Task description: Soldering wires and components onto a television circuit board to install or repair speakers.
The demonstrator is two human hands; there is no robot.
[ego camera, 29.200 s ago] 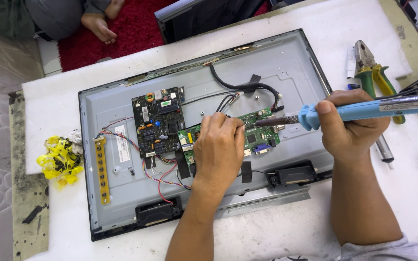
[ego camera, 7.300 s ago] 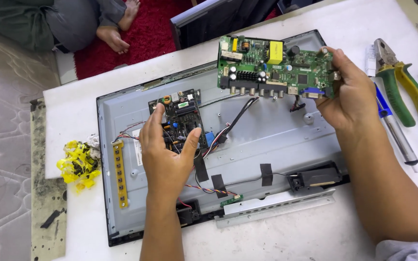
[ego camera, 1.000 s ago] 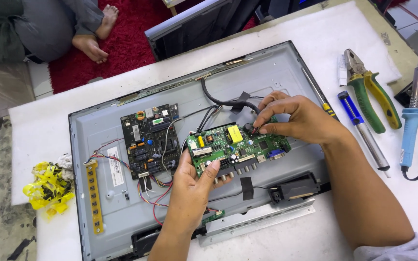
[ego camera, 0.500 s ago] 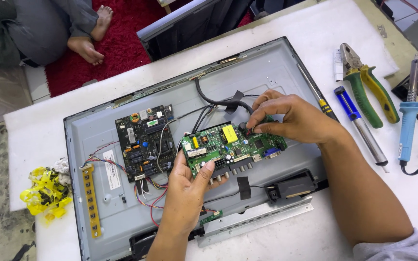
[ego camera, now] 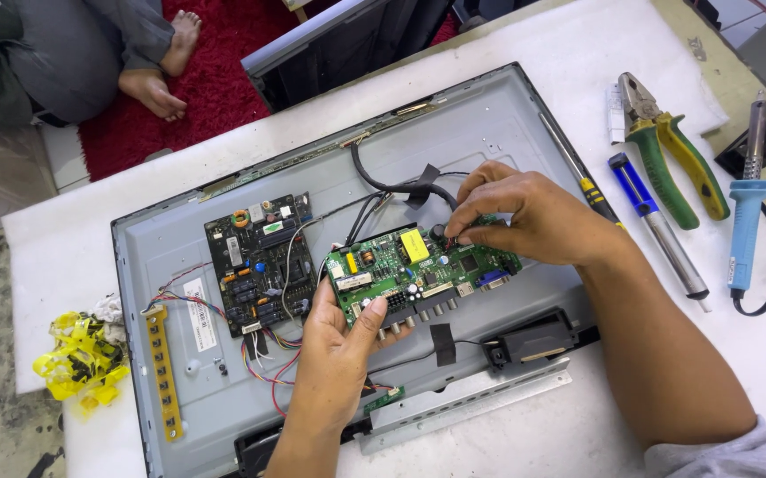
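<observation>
An opened flat-screen set lies back-up on the white table, its grey metal back panel exposed. A green circuit board rests on the panel's middle. My left hand grips the board's near left edge, thumb on top. My right hand pinches a small connector at the board's far right edge, fingers closed on it. A black power board is mounted to the left, with red and white wires running below it. A black cable loops above the green board.
Green-handled pliers, a blue-handled screwdriver, a yellow-banded screwdriver and a blue soldering iron lie at the right. Yellow plastic scraps sit at the left edge. A seated person's bare feet rest on a red rug beyond the table.
The green board has stayed on the panel. My right hand's fingers have closed on the connector at the board's far right edge; my left hand keeps its hold on the near edge.
</observation>
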